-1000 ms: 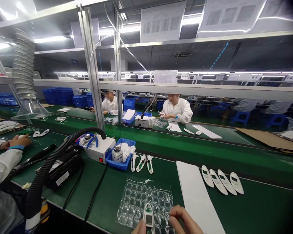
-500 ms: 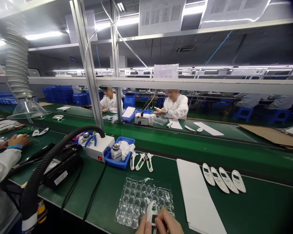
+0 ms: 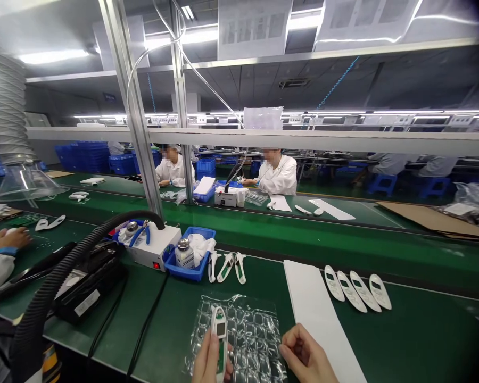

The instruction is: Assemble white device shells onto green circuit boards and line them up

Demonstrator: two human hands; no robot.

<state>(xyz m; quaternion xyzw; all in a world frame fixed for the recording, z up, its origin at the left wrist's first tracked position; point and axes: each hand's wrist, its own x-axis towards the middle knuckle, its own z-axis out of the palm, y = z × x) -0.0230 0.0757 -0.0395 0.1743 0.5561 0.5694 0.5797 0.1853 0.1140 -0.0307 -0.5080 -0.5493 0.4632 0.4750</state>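
Holding a slim white housing (image 3: 220,339) open side up at bottom centre, the left hand (image 3: 207,359) clamps its edges between thumb and fingers.
That edge grip presumably leaves the green board (image 3: 221,351) and dark screen (image 3: 221,330) unobstructed; the right hand (image 3: 309,354), lower right of centre, is curled, whether on anything one cannot tell. Beneath lies a glossy, dimpled clear sheet (image 3: 249,324); smooth oval shells (image 3: 358,291) stand in a row, centre right, probably for easy reach.

The left grip (image 3: 208,357) holds a white device (image 3: 220,341) (screen (image 3: 221,330) showing).
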